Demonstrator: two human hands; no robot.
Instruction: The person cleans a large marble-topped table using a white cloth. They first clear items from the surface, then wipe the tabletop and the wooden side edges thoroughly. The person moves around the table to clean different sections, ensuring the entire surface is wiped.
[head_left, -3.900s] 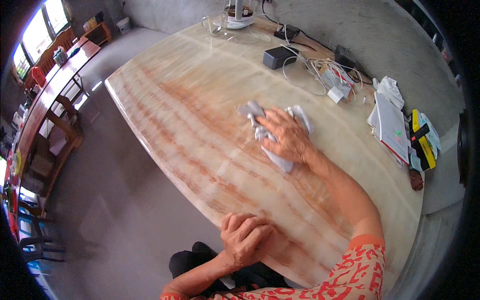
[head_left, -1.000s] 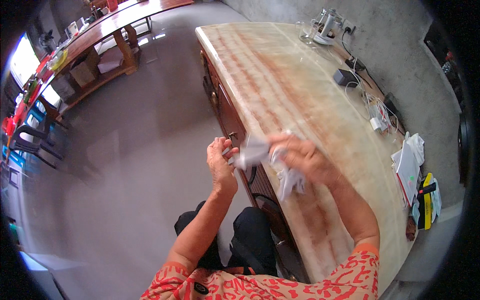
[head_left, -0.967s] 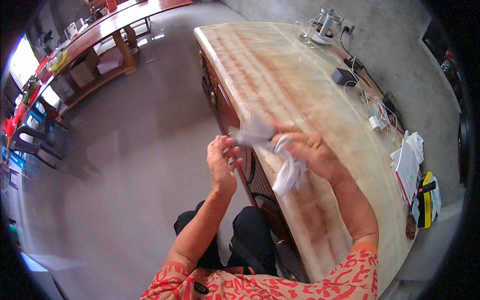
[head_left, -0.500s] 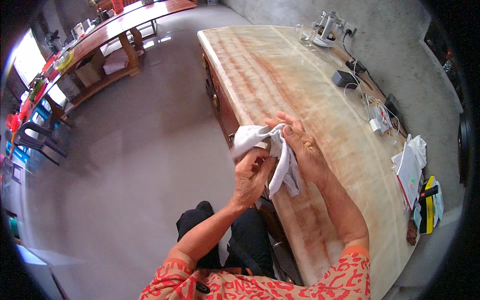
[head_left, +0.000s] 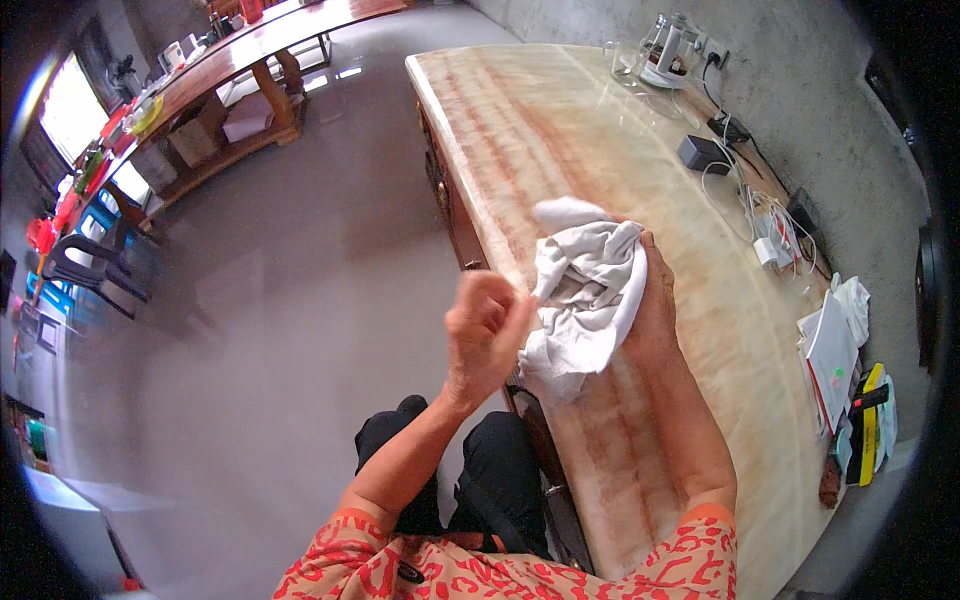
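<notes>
A crumpled white cloth (head_left: 590, 290) is bunched above the near edge of the marble-patterned counter (head_left: 690, 330). My right hand (head_left: 655, 300) is closed on the cloth's right side, fingers mostly hidden behind it. To the left, apart from the main bundle or barely at its edge, is my left hand (head_left: 485, 325). Its fingers are curled in and blurred by motion; whether something small is inside them cannot be made out. In the cloth's middle the folds are darker, greyish.
On the counter's right side lie a grey box (head_left: 703, 153), white cables (head_left: 770, 220), papers (head_left: 830, 345) and a yellow-and-black item (head_left: 868, 425). A glass pot (head_left: 672, 55) stands at the far end. Drawers front the counter. A wooden table (head_left: 240, 60) and dark chair (head_left: 95, 265) are far left.
My left hand has drawn away leftward from the cloth. The cloth is now spread wider and bunched against my right hand, which has shifted slightly right. The view has tilted a little.
</notes>
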